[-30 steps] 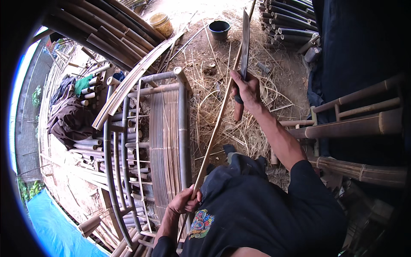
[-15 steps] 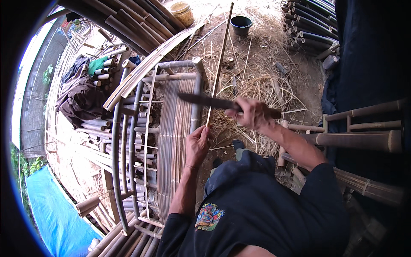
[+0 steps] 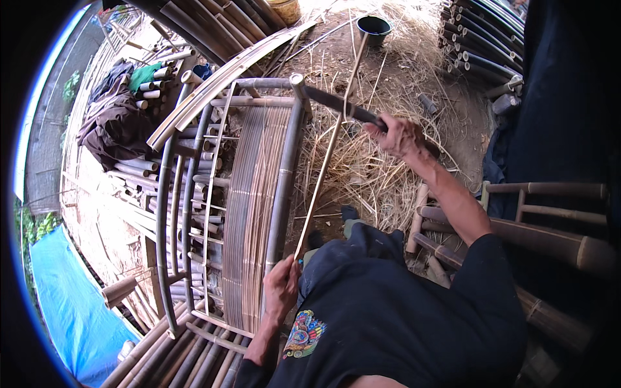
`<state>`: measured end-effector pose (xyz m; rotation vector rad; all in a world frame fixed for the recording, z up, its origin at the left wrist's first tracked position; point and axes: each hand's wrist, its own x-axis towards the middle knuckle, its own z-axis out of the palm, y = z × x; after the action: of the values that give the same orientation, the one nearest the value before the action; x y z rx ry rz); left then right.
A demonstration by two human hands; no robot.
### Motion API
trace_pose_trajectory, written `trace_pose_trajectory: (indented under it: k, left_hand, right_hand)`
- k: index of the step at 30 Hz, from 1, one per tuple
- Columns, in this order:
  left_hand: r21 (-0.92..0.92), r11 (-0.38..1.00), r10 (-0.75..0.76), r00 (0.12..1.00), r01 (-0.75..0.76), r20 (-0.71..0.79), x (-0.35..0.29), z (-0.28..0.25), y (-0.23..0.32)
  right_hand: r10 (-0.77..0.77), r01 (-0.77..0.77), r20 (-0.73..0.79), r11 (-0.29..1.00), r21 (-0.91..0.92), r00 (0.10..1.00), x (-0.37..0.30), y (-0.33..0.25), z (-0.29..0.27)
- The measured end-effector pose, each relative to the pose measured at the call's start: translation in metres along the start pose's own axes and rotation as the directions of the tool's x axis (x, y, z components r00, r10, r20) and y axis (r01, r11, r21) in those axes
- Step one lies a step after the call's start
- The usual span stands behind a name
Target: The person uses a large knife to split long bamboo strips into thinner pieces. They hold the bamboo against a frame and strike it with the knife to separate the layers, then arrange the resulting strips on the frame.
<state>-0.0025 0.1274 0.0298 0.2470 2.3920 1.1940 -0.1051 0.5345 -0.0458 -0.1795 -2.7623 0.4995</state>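
One thin bamboo strip [image 3: 328, 161], head view: runs aslant through the centre of the frame, from lower centre up to the black bucket [image 3: 375, 27] at upper centre, whose near side it overlaps. One left hand [image 3: 282, 283], lower centre: fingers closed around the strip's near end. One right hand [image 3: 401, 138], right of centre: clenched on the handle of a knife. One long knife [image 3: 326, 98], dark blade: points to the upper left and crosses the strip above mid-frame; whether the edge bites cannot be told.

One bamboo bench [image 3: 259, 187], slatted, left of centre, its corner post near the blade's tip. Several pale split lengths [image 3: 223, 81], upper left, lying across the bench's far end. Many loose shavings [image 3: 352, 171], heaped on the ground at centre, beneath the strip and knife. One stack of dark poles [image 3: 482, 48], upper right. One yellowish bucket [image 3: 284, 10], upper centre, cut by the frame's edge. One brown cloth [image 3: 115, 129] and one green cloth [image 3: 142, 76], upper left, over cut poles. One blue tarp [image 3: 71, 310], lower left.
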Motion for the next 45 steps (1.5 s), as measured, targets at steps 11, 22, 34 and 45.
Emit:
trace_pose_trajectory:
  k: [11,22,34,45]
  left_hand:
    - [-0.004,0.997,-0.075,0.992,0.075,-0.106,-0.091,0.001,-0.052]
    - [-0.098,0.966,-0.245,0.967,0.238,-0.063,-0.061,-0.011,-0.063]
    - [-0.408,0.912,-0.009,0.996,0.043,0.087,0.106,-0.051,0.015]
    - [-0.13,0.991,0.059,0.978,-0.034,0.199,0.001,-0.173,-0.097]
  right_hand:
    - [0.149,-0.145,0.066,0.988,-0.056,0.987,0.056,0.116,-0.014]
    - [0.398,-0.371,-0.086,0.901,0.223,0.913,0.057,0.105,-0.033]
    - [-0.084,0.09,-0.043,0.98,0.177,0.996,-0.007,-0.173,0.025]
    - [0.207,-0.208,-0.224,0.978,0.018,0.952,0.037,-0.133,0.006]
